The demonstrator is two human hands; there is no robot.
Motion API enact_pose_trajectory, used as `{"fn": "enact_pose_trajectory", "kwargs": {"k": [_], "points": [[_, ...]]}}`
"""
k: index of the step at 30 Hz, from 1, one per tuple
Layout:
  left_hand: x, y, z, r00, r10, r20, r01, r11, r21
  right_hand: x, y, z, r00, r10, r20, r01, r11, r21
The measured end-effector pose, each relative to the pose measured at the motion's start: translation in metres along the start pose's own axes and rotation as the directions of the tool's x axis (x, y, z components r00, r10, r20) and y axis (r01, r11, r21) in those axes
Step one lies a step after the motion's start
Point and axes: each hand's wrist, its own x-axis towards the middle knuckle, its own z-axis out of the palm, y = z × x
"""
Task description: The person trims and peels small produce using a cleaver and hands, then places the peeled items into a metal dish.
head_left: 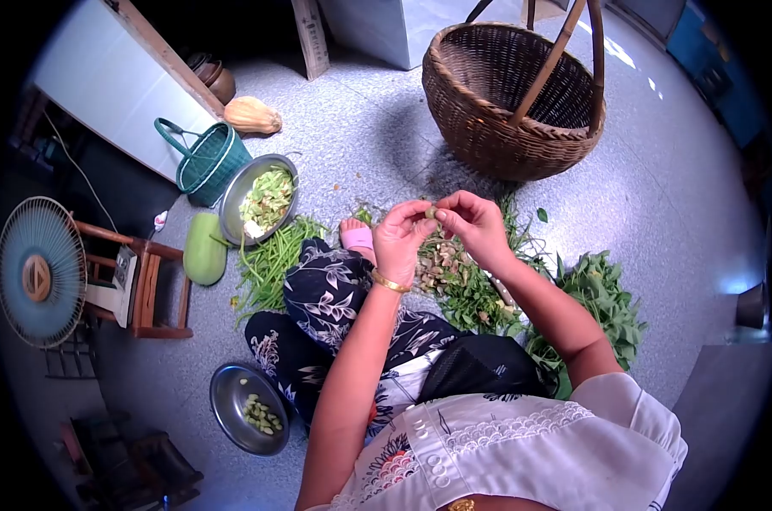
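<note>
My left hand [400, 234] and my right hand [473, 226] meet at the fingertips above the floor, pinching a small pale green piece [431, 213] between them. A gold bangle circles my left wrist. Below my hands lies a pile of brownish scraps and green leaves [462, 294]. Long green stems [271, 268] lie to the left of my knee, beside a metal bowl of shredded pale green pieces [267, 201]. Another metal bowl [232, 426] at the lower left holds small green pieces [261, 415]. A heap of large leaves [603, 311] rests by my right forearm.
A big brown wicker basket [522, 145] stands ahead. To the left are a green basket [211, 162], a light green gourd [204, 249], an orange squash [252, 115], a wooden stool [150, 289] and a fan [41, 272].
</note>
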Motion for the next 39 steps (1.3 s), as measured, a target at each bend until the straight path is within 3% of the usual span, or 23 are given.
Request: {"fn": "enact_pose_trajectory", "kwargs": {"k": [8,10,17,22,27,32,35,39], "points": [[0.0,0.001,-0.002,0.998,0.067,-0.018,-0.066,0.998,0.02,-0.003,-0.002,0.006,0.995,-0.097,-0.029,0.093,0.988,-0.121],[-0.001,0.003,0.001,0.997,0.071,-0.041,-0.072,0.997,-0.02,-0.004,-0.004,0.007,0.997,-0.069,-0.016,0.069,0.998,0.013],[-0.003,0.007,0.005,0.996,0.091,-0.007,-0.091,0.996,-0.012,-0.002,-0.002,0.004,0.998,-0.058,0.019,0.056,0.996,0.062],[-0.002,0.003,0.003,0.996,0.092,0.017,-0.092,0.996,0.019,-0.001,-0.008,0.005,0.987,-0.152,-0.048,0.136,0.96,-0.245],[-0.001,0.001,0.003,0.994,0.102,0.025,-0.103,0.995,0.019,0.002,-0.011,0.007,0.972,-0.231,-0.039,0.2,0.907,-0.372],[0.002,-0.002,0.001,0.974,0.208,0.089,-0.213,0.976,0.052,0.002,-0.014,0.006,0.965,-0.261,-0.028,0.222,0.869,-0.443],[-0.001,-0.001,0.001,0.992,0.107,0.059,-0.109,0.994,0.024,0.003,-0.015,0.002,0.959,-0.285,0.007,0.244,0.809,-0.534],[0.001,-0.001,-0.002,0.999,0.002,0.033,-0.002,1.0,0.017,0.007,-0.006,-0.005,0.991,-0.133,0.019,0.131,0.932,-0.338]]}}
